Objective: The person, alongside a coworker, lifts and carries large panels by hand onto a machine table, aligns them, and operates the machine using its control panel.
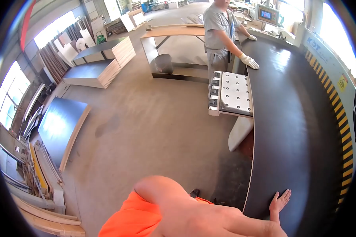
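Observation:
My right hand (280,202) lies on a long dark, glossy panel (281,158) at the lower right, palm down and fingers stretched out. Nothing is in it. My left arm (209,219), bare and large, crosses the bottom of the view close to the camera. Its hand is cut off by the lower edge, so its fingers do not show. Orange clothing (132,217) shows below the arm. At the far end of the panel stands a person in grey (219,35), with a white-gloved hand (249,61) on the panel and another beyond it.
A grey machine (324,51) with yellow-black stripes runs along the panel's right side. Its screen (266,15) stands at the back. A white roller-ball support table (236,93) adjoins the panel's left edge. Stacked boards (106,59), a dark sheet stack (61,126) and a workbench (174,31) stand around.

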Available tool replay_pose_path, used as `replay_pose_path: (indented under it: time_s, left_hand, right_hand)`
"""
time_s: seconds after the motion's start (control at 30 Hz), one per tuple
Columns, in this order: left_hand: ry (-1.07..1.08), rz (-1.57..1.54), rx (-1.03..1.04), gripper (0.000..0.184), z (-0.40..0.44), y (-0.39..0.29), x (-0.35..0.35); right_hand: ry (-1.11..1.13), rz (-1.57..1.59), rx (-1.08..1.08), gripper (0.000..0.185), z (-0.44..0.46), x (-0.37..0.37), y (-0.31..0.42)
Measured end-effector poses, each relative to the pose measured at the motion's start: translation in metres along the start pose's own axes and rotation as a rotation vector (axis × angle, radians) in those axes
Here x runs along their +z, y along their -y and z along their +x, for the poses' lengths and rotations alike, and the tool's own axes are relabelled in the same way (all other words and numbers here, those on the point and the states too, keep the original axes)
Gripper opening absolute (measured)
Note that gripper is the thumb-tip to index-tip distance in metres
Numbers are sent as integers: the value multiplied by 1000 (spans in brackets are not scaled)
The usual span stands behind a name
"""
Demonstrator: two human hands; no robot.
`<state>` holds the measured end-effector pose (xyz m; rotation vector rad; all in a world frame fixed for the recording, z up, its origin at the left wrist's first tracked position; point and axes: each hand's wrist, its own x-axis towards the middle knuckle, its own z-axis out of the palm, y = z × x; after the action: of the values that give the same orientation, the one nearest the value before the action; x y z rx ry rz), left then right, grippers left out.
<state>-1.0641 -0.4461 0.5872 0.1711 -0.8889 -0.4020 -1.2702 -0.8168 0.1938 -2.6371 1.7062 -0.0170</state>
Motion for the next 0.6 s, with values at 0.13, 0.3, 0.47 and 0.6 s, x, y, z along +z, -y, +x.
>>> replay_pose_path:
  time_s: [0.13, 0.3, 0.47, 0.6]
  left_hand:
    - [177, 76, 96, 64, -6, 16, -29]
    - [395, 231, 80, 45, -10, 13, -66]
    - [516, 248, -197, 36, -22, 9, -90]
    - [473, 131, -305, 32, -23, 13, -83]
  right_hand:
    - [-11, -4, -8, 67, 2, 8, -4]
    - [10, -8, 3, 67, -1, 2, -2]
    - [4, -10, 18, 67, 0, 1, 1]
    - [-10, 8, 8, 67, -2, -2, 3]
